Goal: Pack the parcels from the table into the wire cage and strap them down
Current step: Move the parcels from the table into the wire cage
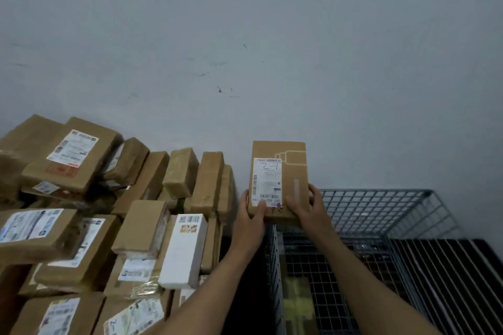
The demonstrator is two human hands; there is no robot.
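I hold the labelled cardboard parcel (292,177) upright, my left hand (249,216) and right hand (306,205) gripping its lower edges, over the wire cage (381,207) corner, beside the parcel pile (130,212), likely so it lowers in squarely.

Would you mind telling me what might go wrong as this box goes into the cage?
The left hand and right hand grip the box only at its near end, so it may tip and slip. It hangs over the rim of the wire cage and could catch there.
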